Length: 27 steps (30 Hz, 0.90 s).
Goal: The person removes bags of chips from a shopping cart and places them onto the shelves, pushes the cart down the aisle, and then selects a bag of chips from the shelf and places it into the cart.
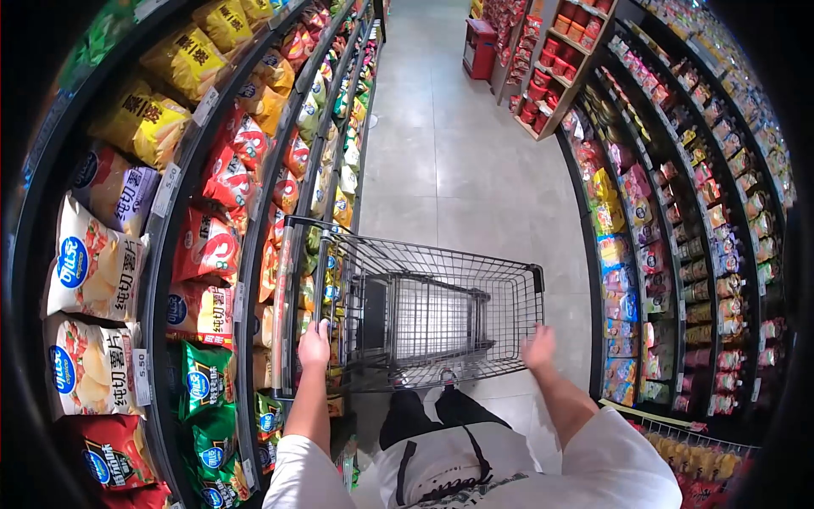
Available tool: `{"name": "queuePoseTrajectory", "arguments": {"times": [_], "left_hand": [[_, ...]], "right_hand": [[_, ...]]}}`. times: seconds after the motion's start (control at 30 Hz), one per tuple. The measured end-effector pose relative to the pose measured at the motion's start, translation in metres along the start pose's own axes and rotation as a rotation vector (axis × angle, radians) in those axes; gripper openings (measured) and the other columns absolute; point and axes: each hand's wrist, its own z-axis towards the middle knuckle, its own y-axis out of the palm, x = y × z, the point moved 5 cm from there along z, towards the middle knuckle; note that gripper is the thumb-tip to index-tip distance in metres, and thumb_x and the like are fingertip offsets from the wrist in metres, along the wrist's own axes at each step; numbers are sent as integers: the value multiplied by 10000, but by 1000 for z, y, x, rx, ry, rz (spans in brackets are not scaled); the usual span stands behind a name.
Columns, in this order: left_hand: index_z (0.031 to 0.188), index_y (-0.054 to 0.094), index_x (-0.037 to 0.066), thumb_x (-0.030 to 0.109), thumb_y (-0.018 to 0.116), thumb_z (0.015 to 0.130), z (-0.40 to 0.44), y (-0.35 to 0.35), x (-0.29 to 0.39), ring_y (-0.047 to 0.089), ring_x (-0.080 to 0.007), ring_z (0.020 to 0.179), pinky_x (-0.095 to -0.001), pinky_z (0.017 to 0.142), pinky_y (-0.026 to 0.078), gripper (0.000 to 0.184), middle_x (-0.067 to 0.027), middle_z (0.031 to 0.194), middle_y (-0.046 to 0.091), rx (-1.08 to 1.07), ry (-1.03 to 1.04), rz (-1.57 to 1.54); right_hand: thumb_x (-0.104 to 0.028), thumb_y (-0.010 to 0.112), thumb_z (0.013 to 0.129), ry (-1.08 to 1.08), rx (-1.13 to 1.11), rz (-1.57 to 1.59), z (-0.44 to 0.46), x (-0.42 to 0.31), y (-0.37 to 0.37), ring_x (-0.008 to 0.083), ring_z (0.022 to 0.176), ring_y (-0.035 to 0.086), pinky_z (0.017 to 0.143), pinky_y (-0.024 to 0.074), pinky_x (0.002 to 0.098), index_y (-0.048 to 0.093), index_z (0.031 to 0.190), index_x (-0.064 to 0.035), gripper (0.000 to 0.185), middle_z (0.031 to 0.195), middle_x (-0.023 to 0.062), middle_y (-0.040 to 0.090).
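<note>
A black wire shopping cart (441, 263) stands sideways in front of me, with no goods visible in its basket. Its handle end is at the left, beside the snack shelves. My left hand (314, 344) is closed on the cart's frame near that end. At the cart's right end, my right hand (539, 346) touches or lies beside the wire rim; it is blurred, and its fingers cannot be made out clearly.
Shelves with chip bags (93, 263) rise close on the left. Packed snack shelves (653, 246) curve along the right, with a wooden rack (560, 64) and a red box (480, 48) farther up. Grey tiled floor (458, 161) runs ahead. A wire bin (695, 450) stands at the lower right.
</note>
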Motion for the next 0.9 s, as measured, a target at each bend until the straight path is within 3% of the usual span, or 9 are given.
{"name": "queuePoseTrajectory", "arguments": {"times": [0.03, 0.13, 0.27, 0.3, 0.4, 0.5, 0.7, 0.9], "left_hand": [[1016, 611, 46, 467, 418, 1009, -1, -2, 3, 622, -451, 927, -535, 819, 474, 463, -255, 927, 671, -40, -20, 17], [1026, 609, 47, 455, 396, 1020, -3, -4, 7, 621, -454, 929, -539, 815, 473, 461, -258, 938, 670, -23, 3, -11], [1065, 575, 50, 419, 370, 1036, 5, 12, -10, 622, -462, 933, -553, 813, 465, 423, -284, 942, 666, -44, -18, 44], [1104, 545, 50, 401, 374, 1039, -2, 1, 6, 624, -466, 928, -554, 810, 465, 395, -285, 946, 667, -38, 0, 68], [1111, 523, 47, 384, 384, 1039, -8, -4, 15, 625, -470, 921, -555, 802, 467, 371, -281, 947, 666, 28, 27, 80], [1149, 486, 66, 358, 384, 1042, -8, -2, 17, 625, -474, 896, -562, 781, 466, 327, -285, 931, 661, 20, 36, 88], [1064, 492, 49, 320, 388, 1041, -6, 3, 25, 608, -508, 850, -584, 745, 459, 291, -312, 863, 641, 57, 65, 206], [1054, 501, 49, 348, 374, 1043, -4, 8, 25, 612, -507, 833, -580, 733, 460, 325, -299, 852, 653, 69, 64, 254]], "right_hand": [[-276, 698, 835, 172, -80, -82, 1, 38, 7, 391, 1095, 538, 934, 458, 459, 490, 1268, -55, 529, 1127, 195, 548], [-401, 622, 894, 401, -142, -49, -23, 82, 21, 398, 1178, 515, 961, 436, 487, 496, 1309, -60, 551, 1227, 214, 535], [-408, 586, 928, 681, -216, 380, -33, 79, 53, 421, 1161, 579, 971, 460, 483, 496, 1291, 2, 555, 1257, 272, 588], [-357, 614, 903, 682, -131, 356, -33, 79, 53, 420, 1088, 621, 940, 484, 464, 559, 1207, 27, 493, 1144, 278, 647], [-302, 654, 857, 631, -257, 545, -21, 106, 91, 402, 1032, 651, 906, 503, 453, 615, 1124, 38, 434, 1064, 260, 681], [-251, 669, 814, 571, -233, 495, 3, 106, 91, 395, 966, 670, 860, 516, 453, 657, 1013, 26, 341, 973, 239, 701], [-267, 641, 819, 670, -200, 241, 12, 78, 60, 389, 935, 662, 820, 516, 477, 666, 929, -45, 249, 941, 205, 700], [-296, 622, 828, 696, -160, 271, 14, 74, 54, 390, 930, 660, 804, 517, 478, 661, 919, -61, 255, 938, 190, 703]]}}
